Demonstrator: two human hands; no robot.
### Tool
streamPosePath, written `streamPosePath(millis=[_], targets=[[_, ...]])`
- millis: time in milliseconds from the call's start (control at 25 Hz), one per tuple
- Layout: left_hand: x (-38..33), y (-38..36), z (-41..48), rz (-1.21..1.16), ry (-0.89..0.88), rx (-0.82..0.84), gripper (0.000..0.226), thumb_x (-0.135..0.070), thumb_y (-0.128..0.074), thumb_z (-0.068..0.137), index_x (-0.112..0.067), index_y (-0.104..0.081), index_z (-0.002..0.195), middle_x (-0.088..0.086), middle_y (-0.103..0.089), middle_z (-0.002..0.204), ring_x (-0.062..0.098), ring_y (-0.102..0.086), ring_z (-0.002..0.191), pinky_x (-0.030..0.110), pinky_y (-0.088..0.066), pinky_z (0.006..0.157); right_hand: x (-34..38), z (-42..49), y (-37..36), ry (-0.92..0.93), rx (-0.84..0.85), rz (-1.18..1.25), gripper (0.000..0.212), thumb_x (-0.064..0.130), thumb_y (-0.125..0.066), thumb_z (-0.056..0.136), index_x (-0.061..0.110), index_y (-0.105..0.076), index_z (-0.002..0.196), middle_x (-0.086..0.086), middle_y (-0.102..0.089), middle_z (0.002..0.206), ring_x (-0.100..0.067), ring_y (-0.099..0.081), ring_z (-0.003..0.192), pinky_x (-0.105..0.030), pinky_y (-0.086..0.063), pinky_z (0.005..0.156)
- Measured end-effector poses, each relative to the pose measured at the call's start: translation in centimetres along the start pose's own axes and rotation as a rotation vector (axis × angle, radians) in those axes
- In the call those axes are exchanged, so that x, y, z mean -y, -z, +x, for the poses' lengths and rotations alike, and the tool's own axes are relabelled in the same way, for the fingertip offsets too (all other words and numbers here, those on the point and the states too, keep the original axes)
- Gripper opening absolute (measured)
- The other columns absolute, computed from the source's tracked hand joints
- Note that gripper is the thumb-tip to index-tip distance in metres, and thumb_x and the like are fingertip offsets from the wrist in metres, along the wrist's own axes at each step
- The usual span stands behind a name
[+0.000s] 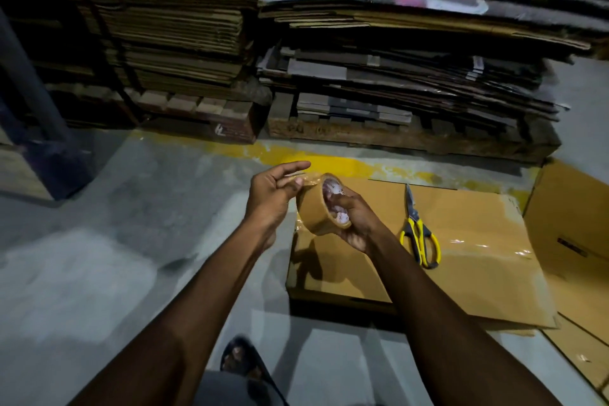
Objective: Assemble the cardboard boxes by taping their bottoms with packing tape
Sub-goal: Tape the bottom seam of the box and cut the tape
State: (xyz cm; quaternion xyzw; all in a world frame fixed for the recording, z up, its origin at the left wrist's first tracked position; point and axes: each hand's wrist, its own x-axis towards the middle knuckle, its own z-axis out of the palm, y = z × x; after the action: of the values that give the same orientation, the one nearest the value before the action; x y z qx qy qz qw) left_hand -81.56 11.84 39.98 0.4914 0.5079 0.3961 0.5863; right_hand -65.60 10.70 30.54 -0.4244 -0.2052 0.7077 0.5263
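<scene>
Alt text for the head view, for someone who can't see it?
The right hand grips a roll of brown packing tape while the left hand pinches its loose end, above a cardboard box on the floor. Yellow-handled scissors lie on the box; stacks of flattened cardboard stand behind.

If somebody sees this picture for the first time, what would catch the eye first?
Both hands in the centre: the right hand holds a brown tape roll, and the left hand pinches its loose end. Just to the right, yellow scissors lie on the cardboard box.
</scene>
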Motion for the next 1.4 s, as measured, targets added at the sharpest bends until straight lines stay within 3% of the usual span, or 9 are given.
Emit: streamPosePath(millis=[120, 320, 520, 680, 840, 920, 1040, 1240, 1400], targets=[[-0.1, 1.4, 0.6, 0.073, 0.199, 0.083, 0.033, -0.003, -0.049, 0.097, -0.028, -0.071, 0.102, 0.004, -0.071, 0.103, 0.011, -0.064, 0.095, 0.03, -0.042, 0.077, -0.2, 0.8, 1.3, 0.122, -0.092, -0.071, 0.024, -0.009, -0.046, 0.094, 0.003, -0.063, 0.104, -0.013, -0.053, 0.079, -0.015, -0.043, 0.05, -0.025, -0.038, 0.045], [1.6, 4.0, 2.5, 0.089, 0.475, 0.29, 0.029, 0.003, -0.044, 0.094, -0.012, -0.059, 0.112, 0.016, -0.063, 0.082, 0.018, -0.058, 0.061, 0.032, -0.052, 0.063, -0.7, 0.9, 2.8, 0.293, -0.195, -0.363, 0.04, -0.017, -0.045, 0.088, 0.01, -0.07, 0.103, -0.006, -0.061, 0.078, -0.02, -0.049, 0.061, -0.029, -0.04, 0.052], [4.0, 3.9, 4.2, 0.961, 0.513, 0.488, 0.011, -0.011, -0.06, 0.089, -0.011, -0.062, 0.1, 0.01, -0.066, 0.098, 0.017, -0.062, 0.077, 0.025, -0.046, 0.058, -2.0, -0.1, 3.1, 0.597, -0.182, -0.982, 0.046, -0.002, -0.056, 0.068, 0.008, -0.069, 0.111, -0.007, -0.069, 0.112, -0.015, -0.062, 0.103, -0.018, -0.047, 0.087], [4.3, 2.0, 4.7, 1.232, 0.37, 0.493, 0.025, -0.006, -0.06, 0.089, -0.002, -0.062, 0.114, 0.013, -0.059, 0.102, 0.024, -0.054, 0.088, 0.023, -0.035, 0.049, -1.7, -0.2, 2.7, 0.684, -0.143, -1.197, 0.052, -0.001, -0.059, 0.067, 0.005, -0.066, 0.118, -0.012, -0.066, 0.115, -0.02, -0.059, 0.105, -0.021, -0.046, 0.09], [5.9, 3.9, 5.4, 0.945, 0.503, 0.431, 0.022, -0.022, -0.062, 0.089, -0.01, -0.066, 0.106, 0.005, -0.059, 0.109, 0.023, -0.056, 0.099, 0.03, -0.045, 0.067, -2.1, -1.1, 3.2, 0.715, -0.148, -1.233, 0.051, 0.001, -0.06, 0.071, 0.005, -0.063, 0.122, -0.013, -0.063, 0.116, -0.022, -0.058, 0.106, -0.027, -0.047, 0.088], [7.0, 5.0, 5.5, 0.558, 0.561, 0.378, 0.01, -0.019, -0.059, 0.09, -0.01, -0.065, 0.089, 0.007, -0.061, 0.096, 0.021, -0.062, 0.089, 0.042, -0.055, 0.078, -2.5, -1.7, 3.3, 0.714, -0.193, -1.198, 0.05, 0.004, -0.059, 0.073, 0.006, -0.061, 0.123, -0.012, -0.061, 0.118, -0.019, -0.056, 0.108, -0.022, -0.044, 0.089], [7.9, 5.3, 6.0, 0.229, 0.547, 0.352, 0.017, 0.0, -0.052, 0.093, -0.007, -0.058, 0.078, 0.011, -0.054, 0.075, 0.016, -0.062, 0.063, 0.043, -0.058, 0.081, -3.3, -2.1, 2.9, 0.704, -0.223, -1.179, 0.051, 0.009, -0.06, 0.074, 0.006, -0.057, 0.124, -0.012, -0.056, 0.119, -0.014, -0.05, 0.107, -0.014, -0.04, 0.086], [8.1, 4.9, 10.7, 0.317, 0.465, 0.26, 0.017, 0.001, -0.065, 0.087, -0.01, -0.062, 0.1, 0.01, -0.062, 0.084, 0.018, -0.065, 0.068, 0.029, -0.06, 0.061, -3.7, -0.6, 2.3, 0.611, -0.253, -1.141, 0.052, 0.022, -0.061, 0.081, 0.011, -0.051, 0.131, -0.011, -0.05, 0.122, -0.021, -0.051, 0.108, -0.031, -0.046, 0.084], [7.8, 3.1, 16.7, 0.499, 0.351, 0.154, 0.012, 0.001, -0.067, 0.085, -0.01, -0.062, 0.084, 0.008, -0.061, 0.076, 0.016, -0.058, 0.061, 0.021, -0.054, 0.05, -3.7, 1.6, 1.1, 0.511, -0.274, -0.998, 0.063, 0.025, -0.072, 0.076, 0.02, -0.045, 0.132, -0.005, -0.055, 0.121, -0.015, -0.053, 0.102, -0.029, -0.048, 0.083]])
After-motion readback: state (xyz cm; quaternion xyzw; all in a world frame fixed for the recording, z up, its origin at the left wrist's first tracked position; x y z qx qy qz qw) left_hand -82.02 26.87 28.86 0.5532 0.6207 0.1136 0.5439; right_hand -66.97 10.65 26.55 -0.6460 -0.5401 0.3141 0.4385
